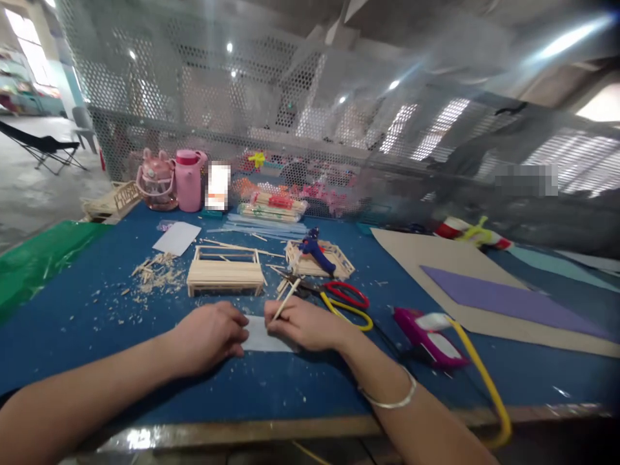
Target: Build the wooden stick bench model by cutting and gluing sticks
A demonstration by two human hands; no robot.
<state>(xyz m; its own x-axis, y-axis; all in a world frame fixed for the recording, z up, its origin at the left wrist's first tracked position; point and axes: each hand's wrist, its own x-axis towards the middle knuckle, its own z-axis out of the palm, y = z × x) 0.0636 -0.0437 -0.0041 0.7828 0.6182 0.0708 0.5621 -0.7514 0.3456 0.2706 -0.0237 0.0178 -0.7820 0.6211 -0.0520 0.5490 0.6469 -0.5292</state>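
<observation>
My left hand point(209, 336) rests flat on the blue table, its fingers pressing the left edge of a small white paper point(264, 339). My right hand point(306, 325) lies on the paper's right side and pinches a thin wooden stick point(287, 299) that points up and away. Just beyond my hands stands a small bench-like frame of wooden sticks point(225, 271). A second stick frame point(320, 259) sits to its right with a blue glue gun point(317, 251) lying on it.
Red and yellow scissors point(346, 299) lie right of my hand. A magenta glue gun point(429, 336) with a yellow cord sits near the front right. Brown and purple sheets point(504, 298) cover the right side. Wood shavings point(157, 270), pink bottles point(188, 179) and stick bundles lie behind.
</observation>
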